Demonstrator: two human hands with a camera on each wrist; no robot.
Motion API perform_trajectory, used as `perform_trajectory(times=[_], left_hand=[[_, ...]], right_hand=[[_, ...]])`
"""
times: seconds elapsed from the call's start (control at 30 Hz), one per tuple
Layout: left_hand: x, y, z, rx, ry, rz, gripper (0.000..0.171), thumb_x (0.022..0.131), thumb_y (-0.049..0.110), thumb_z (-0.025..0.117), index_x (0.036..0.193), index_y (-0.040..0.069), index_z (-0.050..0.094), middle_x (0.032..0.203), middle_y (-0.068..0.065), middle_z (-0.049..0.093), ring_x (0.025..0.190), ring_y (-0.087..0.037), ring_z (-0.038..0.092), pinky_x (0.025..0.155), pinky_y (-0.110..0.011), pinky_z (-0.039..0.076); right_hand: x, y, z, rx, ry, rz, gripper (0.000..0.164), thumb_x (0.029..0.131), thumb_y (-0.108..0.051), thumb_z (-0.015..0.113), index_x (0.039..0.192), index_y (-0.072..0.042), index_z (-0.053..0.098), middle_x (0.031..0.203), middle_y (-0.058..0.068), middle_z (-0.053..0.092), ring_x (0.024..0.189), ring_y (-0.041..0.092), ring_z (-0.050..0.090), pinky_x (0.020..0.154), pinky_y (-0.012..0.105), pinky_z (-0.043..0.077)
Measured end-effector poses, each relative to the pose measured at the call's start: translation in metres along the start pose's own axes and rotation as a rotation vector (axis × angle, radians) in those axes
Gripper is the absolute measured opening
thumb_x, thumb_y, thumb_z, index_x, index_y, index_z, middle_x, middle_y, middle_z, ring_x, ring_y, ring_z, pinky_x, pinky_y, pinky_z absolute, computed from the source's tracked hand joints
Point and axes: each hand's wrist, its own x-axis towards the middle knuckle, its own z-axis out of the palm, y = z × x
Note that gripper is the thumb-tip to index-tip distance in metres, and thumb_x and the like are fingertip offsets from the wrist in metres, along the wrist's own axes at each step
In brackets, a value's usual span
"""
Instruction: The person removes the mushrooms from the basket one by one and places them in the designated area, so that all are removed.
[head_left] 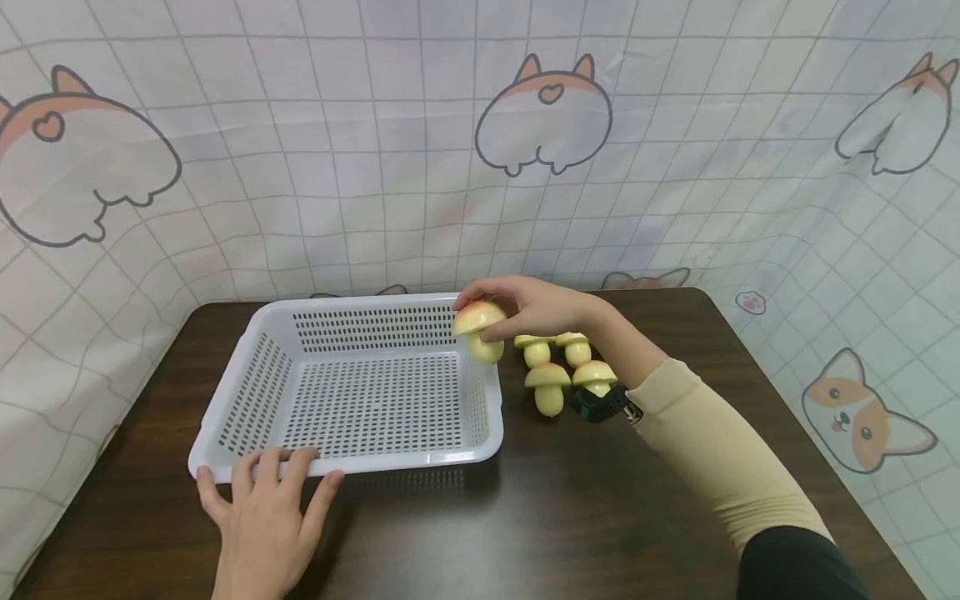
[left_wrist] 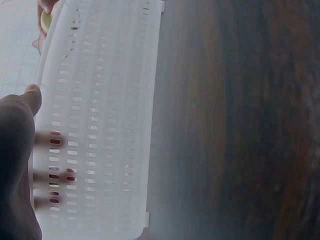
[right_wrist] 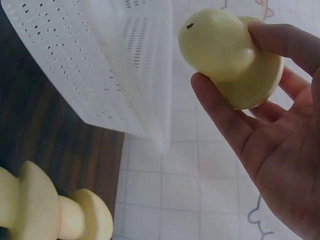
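My right hand (head_left: 536,304) holds a toy mushroom (head_left: 487,343) over the right rim of a white plastic basket (head_left: 491,446). The mushroom is pale yellow, with a reddish top to its cap. In the right wrist view, thumb and fingers grip this mushroom (right_wrist: 217,47) stem outward, a small dark mark on the stem's end. My left hand (head_left: 266,517) grips the basket's front rim near the left corner. Through the slots of the basket wall (left_wrist: 105,100) in the left wrist view, its fingers show on the inner side.
Several more toy mushrooms (head_left: 549,402) stand together right of the basket, partly behind the right wrist and its dark watch (head_left: 596,404). Everything is on a dark wooden table (head_left: 570,517). A white grid cloth with cartoon dogs (head_left: 543,117) hangs behind and at the sides.
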Motion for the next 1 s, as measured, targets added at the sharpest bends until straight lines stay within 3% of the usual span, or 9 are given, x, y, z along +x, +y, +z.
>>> perform_trajectory(times=[0.27, 0.5, 0.73, 1.0], left_hand=[[0.004, -0.001, -0.001, -0.003, -0.006, 0.023, 0.046, 0.101, 0.052, 0.058, 0.115, 0.008, 0.064, 0.110, -0.019, 0.058, 0.116, -0.049, 0.042, 0.104, -0.080, -0.008], [0.004, -0.003, -0.003, 0.003, -0.018, 0.006, 0.047, 0.101, 0.051, 0.059, 0.116, 0.008, 0.064, 0.110, -0.019, 0.058, 0.117, -0.049, 0.042, 0.104, -0.080, -0.008], [0.004, 0.000, -0.002, -0.002, -0.020, 0.007, 0.046, 0.101, 0.051, 0.058, 0.116, 0.007, 0.064, 0.111, -0.020, 0.058, 0.117, -0.049, 0.041, 0.104, -0.080, -0.008], [0.003, 0.001, -0.002, -0.010, -0.002, 0.005, 0.048, 0.102, 0.052, 0.057, 0.115, 0.007, 0.064, 0.109, -0.020, 0.058, 0.116, -0.051, 0.041, 0.104, -0.080, -0.007]], right_hand=[[-0.022, 0.013, 0.001, -0.046, 0.121, 0.034, 0.042, 0.097, -0.016, 0.073, 0.136, -0.021, 0.060, 0.126, 0.000, 0.063, 0.106, 0.022, 0.060, 0.090, 0.041, 0.050], [-0.039, 0.021, 0.001, 0.030, 0.186, 0.054, 0.054, 0.097, -0.011, 0.072, 0.146, -0.011, 0.049, 0.139, 0.005, 0.057, 0.116, 0.024, 0.059, 0.094, 0.042, 0.051], [-0.064, 0.028, -0.002, 0.082, 0.300, 0.045, 0.046, 0.095, -0.005, 0.072, 0.136, -0.005, 0.052, 0.134, 0.011, 0.058, 0.115, 0.028, 0.058, 0.093, 0.037, 0.051], [-0.091, 0.036, -0.001, 0.045, 0.380, 0.094, 0.046, 0.094, -0.007, 0.075, 0.135, -0.007, 0.055, 0.131, 0.010, 0.060, 0.114, 0.028, 0.059, 0.091, 0.034, 0.051]])
